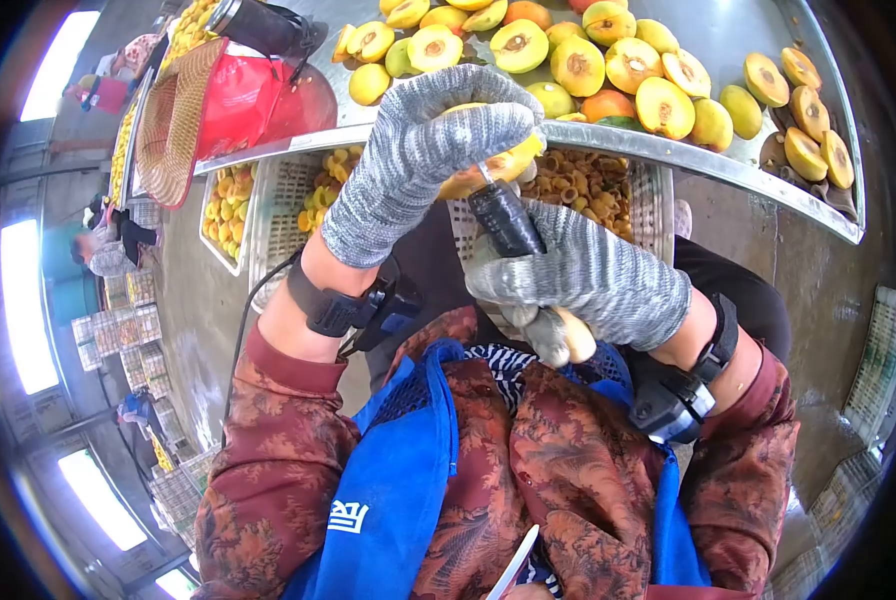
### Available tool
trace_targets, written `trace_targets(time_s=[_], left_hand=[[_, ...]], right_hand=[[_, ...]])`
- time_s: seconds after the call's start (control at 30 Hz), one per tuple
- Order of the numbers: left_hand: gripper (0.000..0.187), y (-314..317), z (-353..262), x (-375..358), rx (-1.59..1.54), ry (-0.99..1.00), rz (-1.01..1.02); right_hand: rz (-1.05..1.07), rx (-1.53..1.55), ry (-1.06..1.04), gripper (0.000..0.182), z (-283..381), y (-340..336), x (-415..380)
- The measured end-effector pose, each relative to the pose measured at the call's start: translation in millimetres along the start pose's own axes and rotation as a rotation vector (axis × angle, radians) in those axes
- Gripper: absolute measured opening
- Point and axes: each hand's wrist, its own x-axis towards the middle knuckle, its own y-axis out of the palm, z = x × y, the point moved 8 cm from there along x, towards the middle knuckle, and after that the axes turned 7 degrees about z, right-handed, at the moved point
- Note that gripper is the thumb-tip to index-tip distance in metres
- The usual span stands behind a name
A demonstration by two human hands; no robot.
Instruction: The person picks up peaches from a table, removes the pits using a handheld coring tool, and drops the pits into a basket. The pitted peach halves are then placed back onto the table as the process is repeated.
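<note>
My left hand point(428, 150), in a grey knitted glove, is closed around a yellow peach point(516, 160) at the near edge of the metal table. The fingers hide much of the fruit. My right hand point(593, 270), gloved alike, grips a pitting tool by its black-wrapped handle point(506, 218). The tool's thin metal end meets the peach's underside; how deep it goes is hidden. Just beyond my hands, halved peaches point(578, 66) lie on the metal table point(713, 170), many with cut faces up.
Below the table's edge stand a crate of brown pieces point(583, 185) and a crate of yellow fruit point(230, 215). A straw hat point(173, 125), a red bag point(253, 100) and a dark flask point(258, 25) sit at the left. Other people point(113, 245) are farther off, near stacked crates point(118, 335).
</note>
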Motion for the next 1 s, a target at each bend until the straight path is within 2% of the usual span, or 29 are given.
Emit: trace_targets(time_s=[0.03,0.1,0.13,0.17,0.23,0.27,0.3,0.37,0.4,0.5,0.53,0.63,0.7,0.77,0.83,0.87,1.0], left_hand=[[0.034,2,0,-1,-0.001,-0.002,-0.001],[0.034,3,-5,-4,-0.086,0.065,-0.009],[0.038,4,-11,-5,-0.027,0.095,-0.012],[0.038,7,-11,-7,-0.03,0.093,-0.013],[0.044,10,-7,-12,-0.266,0.098,-0.097],[0.053,15,-14,-13,-0.203,0.096,-0.168],[0.053,15,-11,-12,-0.204,0.099,-0.17],[0.06,19,-5,-8,-0.329,0.14,-0.099],[0.064,18,-4,-9,-0.333,0.147,-0.215],[0.065,19,-1,-6,-0.377,0.163,-0.19],[0.065,18,-1,-5,-0.378,0.179,-0.186],[0.041,20,9,0,-0.642,0.151,-0.043],[0.04,16,7,2,-0.596,0.184,-0.057],[0.04,16,10,-2,-0.678,0.105,-0.119],[0.039,17,6,-3,-0.693,0.127,-0.11],[0.039,17,4,-4,-0.708,0.132,-0.139],[0.038,15,0,-1,-0.703,0.208,-0.174]], right_hand=[[0.0,0.002,0.002,0.029,-5,0,0],[0.067,0.068,-0.122,0.022,-4,3,2],[0.161,0.164,-0.087,0.019,-3,10,-4],[0.16,0.166,-0.084,0.019,-5,10,-4],[0.139,0.194,-0.087,0.018,-8,10,-5],[0.122,0.141,-0.252,0.018,6,14,-4],[0.122,0.138,-0.25,0.018,8,14,-7],[0.208,0.266,-0.069,0.018,-1,20,-11],[0.264,0.363,-0.04,0.018,-3,23,-11],[0.172,0.29,-0.047,0.018,1,20,-10],[0.202,0.301,-0.08,0.018,3,22,-8],[0.161,0.152,-0.106,0.018,5,13,-1],[0.117,0.072,-0.124,0.018,10,16,2],[0.071,0.001,-0.145,0.018,13,17,1],[0.129,0.37,-0.093,0.016,8,24,0],[0.177,0.459,-0.068,0.017,12,31,-3],[0.215,0.501,-0.069,0.017,12,35,-4]])
